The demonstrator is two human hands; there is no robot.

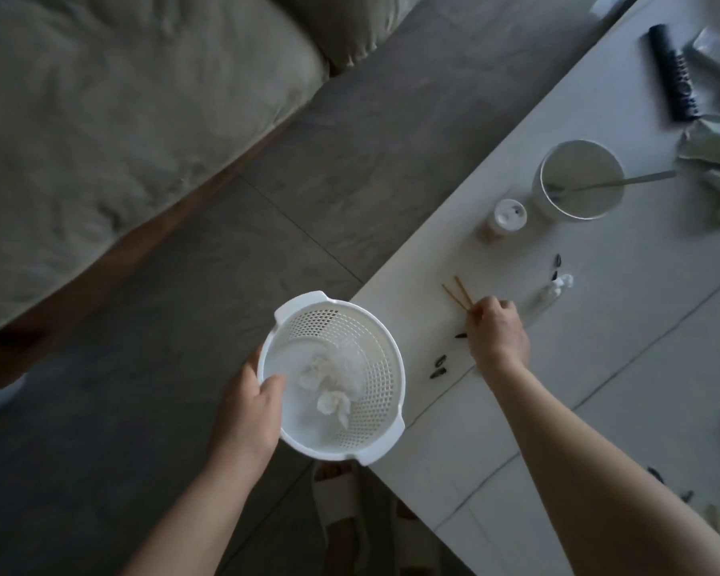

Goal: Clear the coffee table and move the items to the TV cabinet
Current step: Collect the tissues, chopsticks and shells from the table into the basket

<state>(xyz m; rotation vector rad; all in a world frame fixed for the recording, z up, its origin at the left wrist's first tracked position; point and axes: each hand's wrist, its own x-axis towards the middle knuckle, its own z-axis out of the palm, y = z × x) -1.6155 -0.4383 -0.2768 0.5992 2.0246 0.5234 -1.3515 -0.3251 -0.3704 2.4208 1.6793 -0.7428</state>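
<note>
The white bench [599,367] carries a white bowl [579,180] with a spoon [624,181] in it, a small lidded cup [504,220] just beside it, a black remote [674,72], crumpled wrappers [715,147], two wooden sticks [458,293], scattered dark seed shells [439,367] and crumpled tissue [558,286].

we count two hands: the left hand [248,413] and the right hand [497,334]. one white perforated basket [385,367] holds two crumpled tissues [333,403]. on the white coffee table [599,367] we count two thin wooden sticks [458,293], one white bowl [558,201] with one spoon [624,181] in it, one small capped bottle [506,218], and one dark remote [674,72] at the far right. three dark seed shells [439,374] lie near the right hand, two more farther right. other scraps at the right edge are too blurred to count.
</note>
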